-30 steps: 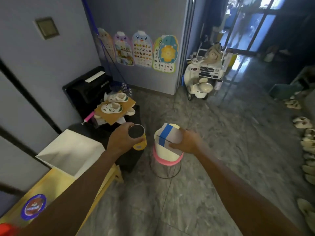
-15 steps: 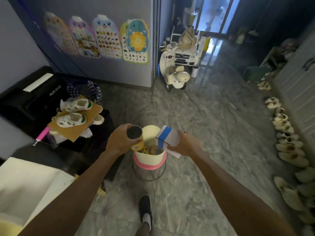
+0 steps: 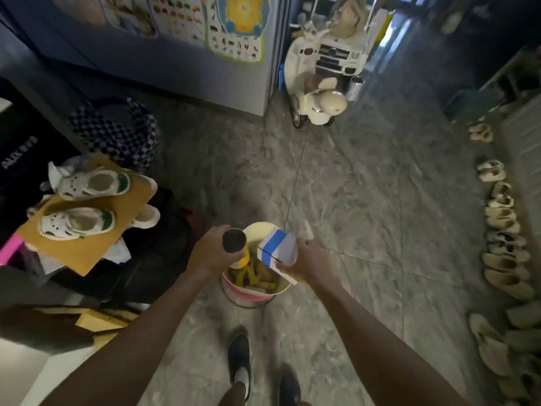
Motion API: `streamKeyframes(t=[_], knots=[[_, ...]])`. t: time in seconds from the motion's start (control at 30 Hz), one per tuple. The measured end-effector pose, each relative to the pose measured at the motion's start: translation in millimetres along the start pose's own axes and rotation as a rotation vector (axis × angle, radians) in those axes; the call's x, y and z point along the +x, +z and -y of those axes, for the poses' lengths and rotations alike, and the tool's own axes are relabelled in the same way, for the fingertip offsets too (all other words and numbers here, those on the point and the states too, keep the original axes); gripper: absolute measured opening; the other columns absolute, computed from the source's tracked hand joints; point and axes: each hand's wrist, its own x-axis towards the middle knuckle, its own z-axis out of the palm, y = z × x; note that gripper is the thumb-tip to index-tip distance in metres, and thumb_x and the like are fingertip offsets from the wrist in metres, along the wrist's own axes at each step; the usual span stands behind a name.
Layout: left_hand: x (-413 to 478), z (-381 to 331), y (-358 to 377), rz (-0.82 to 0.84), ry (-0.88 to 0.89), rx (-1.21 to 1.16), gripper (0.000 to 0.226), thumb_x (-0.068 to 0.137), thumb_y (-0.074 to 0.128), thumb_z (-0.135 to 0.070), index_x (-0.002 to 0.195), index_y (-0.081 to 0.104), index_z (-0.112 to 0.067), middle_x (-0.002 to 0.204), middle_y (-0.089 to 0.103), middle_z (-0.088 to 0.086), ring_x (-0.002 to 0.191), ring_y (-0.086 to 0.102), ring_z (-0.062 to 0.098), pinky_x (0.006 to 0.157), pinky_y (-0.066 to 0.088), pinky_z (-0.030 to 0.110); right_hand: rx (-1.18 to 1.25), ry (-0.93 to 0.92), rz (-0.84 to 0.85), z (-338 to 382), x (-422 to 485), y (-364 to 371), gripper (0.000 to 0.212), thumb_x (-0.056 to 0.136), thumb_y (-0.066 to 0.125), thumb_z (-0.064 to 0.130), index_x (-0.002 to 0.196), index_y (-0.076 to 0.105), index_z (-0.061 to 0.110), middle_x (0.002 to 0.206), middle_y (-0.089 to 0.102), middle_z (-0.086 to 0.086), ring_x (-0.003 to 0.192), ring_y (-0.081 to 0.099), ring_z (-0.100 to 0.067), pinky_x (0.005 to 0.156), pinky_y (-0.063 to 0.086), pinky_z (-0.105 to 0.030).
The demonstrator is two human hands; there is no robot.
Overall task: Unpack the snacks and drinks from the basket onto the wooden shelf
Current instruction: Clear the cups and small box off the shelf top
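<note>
the left hand [image 3: 209, 254] wraps a stiff yellow can [image 3: 235, 244] round its side while the right hand [image 3: 306, 262] pinches a light white-and-blue carton [image 3: 278, 249] (likely crushable, so best held by its edges) above the snack-filled basket [image 3: 251, 291] on the floor.

The basket [image 3: 248, 295] stands on the floor [image 3: 366, 200] before the feet [image 3: 239, 356], packets [image 3: 252, 277] inside; the can [image 3: 235, 243] hangs over its left rim, the carton [image 3: 278, 249] over its right.
</note>
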Motion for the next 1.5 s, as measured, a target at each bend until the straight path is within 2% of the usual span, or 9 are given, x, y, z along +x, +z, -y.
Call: streamKeyframes(t=[0.2, 0.43, 0.63, 0.8, 0.9, 0.97, 1.07, 1.2, 1.5], knots=[[46.0, 46.4, 59.8, 0.030, -0.092, -0.014, 0.080, 0.068, 0.094, -0.048, 0.138, 0.061, -0.028, 0.130, 0.065, -0.006, 0.116, 0.066, 0.020, 0.090, 0.053, 0.034, -0.081, 0.006, 0.075, -8.5, 69.7, 77.6, 0.103, 0.065, 0.049, 0.097, 0.137, 0.055, 0.023, 0.127, 0.069, -0.002, 0.115, 0.063, -0.029, 0.100, 0.048, -0.050], [63.6, 89.8, 114.4, 0.036, -0.154, -0.006, 0.072, 0.073, 0.086, -0.056, 0.136, 0.060, -0.036, 0.121, 0.064, -0.011, 0.107, 0.067, 0.016, 0.085, 0.059, 0.039, -0.167, -0.049, 0.151, -16.1, 110.5, 147.5, 0.097, 0.072, 0.046, 0.095, 0.141, 0.052, 0.027, 0.139, 0.062, -0.001, 0.135, 0.048, -0.031, 0.115, 0.019, -0.066], [56.7, 95.8, 123.0, 0.022, -0.158, 0.023, 0.071, 0.076, 0.085, -0.050, 0.140, 0.056, -0.034, 0.125, 0.060, -0.013, 0.110, 0.063, 0.013, 0.088, 0.056, 0.037, -0.141, -0.072, 0.190, -24.6, 112.0, 155.3, 0.101, 0.072, 0.053, 0.094, 0.148, 0.044, 0.029, 0.150, 0.055, 0.001, 0.143, 0.044, -0.030, 0.120, 0.025, -0.066], [49.2, 77.2, 97.5, 0.030, -0.087, 0.134, 0.077, 0.075, 0.073, -0.062, 0.142, 0.056, -0.027, 0.136, 0.058, -0.007, 0.123, 0.060, 0.018, 0.088, 0.048, 0.031, -0.085, -0.133, 0.158, -27.6, 104.1, 122.1, 0.088, 0.073, 0.051, 0.087, 0.136, 0.052, 0.026, 0.136, 0.060, 0.003, 0.126, 0.054, -0.022, 0.107, 0.046, -0.047], [41.4, 62.6, 73.0, -0.021, -0.071, 0.209, 0.093, 0.080, 0.065, -0.078, 0.150, 0.053, -0.019, 0.150, 0.056, 0.001, 0.137, 0.055, 0.022, 0.105, 0.051, 0.039, -0.014, -0.154, 0.120, -23.8, 101.4, 92.0, 0.088, 0.072, 0.051, 0.088, 0.136, 0.050, 0.028, 0.133, 0.060, 0.005, 0.119, 0.056, -0.018, 0.099, 0.052, -0.040], [35.7, 54.0, 53.1, -0.067, -0.070, 0.234, 0.102, 0.081, 0.054, -0.087, 0.155, 0.049, -0.016, 0.159, 0.051, 0.004, 0.146, 0.048, 0.024, 0.115, 0.046, 0.045, -0.019, -0.172, 0.067, -15.7, 95.8, 60.2, 0.093, 0.073, 0.049, 0.092, 0.140, 0.049, 0.027, 0.134, 0.059, 0.003, 0.122, 0.055, -0.020, 0.098, 0.052, -0.040], [24.9, 30.8, 14.1, -0.123, -0.036, 0.276, 0.107, 0.084, 0.045, -0.092, 0.160, 0.044, -0.016, 0.166, 0.043, 0.005, 0.154, 0.038, 0.024, 0.121, 0.037, 0.047, -0.028, -0.174, -0.014, 0.1, 79.0, 2.3, 0.109, 0.078, 0.049, 0.094, 0.155, 0.041, 0.017, 0.154, 0.050, -0.005, 0.138, 0.049, -0.027, 0.108, 0.046, -0.045], [9.3, -3.1, -42.9, -0.178, -0.016, 0.277, 0.107, 0.082, 0.037, -0.092, 0.162, 0.041, -0.020, 0.170, 0.036, 0.003, 0.159, 0.026, 0.022, 0.126, 0.030, 0.047, -0.003, -0.183, -0.131, 18.7, 55.8, -63.7, 0.110, 0.083, 0.046, 0.091, 0.163, 0.031, 0.016, 0.167, 0.037, -0.006, 0.152, 0.037, -0.028, 0.120, 0.037, -0.046], [-50.1, -45.5, -152.4, -0.461, -0.016, 0.319, 0.106, 0.082, 0.036, -0.098, 0.153, 0.050, -0.020, 0.161, 0.046, 0.003, 0.148, 0.044, 0.026, 0.117, 0.043, 0.047, 0.101, -0.318, -0.357, 63.5, -5.5, -170.3, 0.105, 0.084, 0.042, 0.091, 0.160, 0.036, 0.020, 0.163, 0.043, -0.004, 0.146, 0.045, -0.027, 0.115, 0.045, -0.046]])
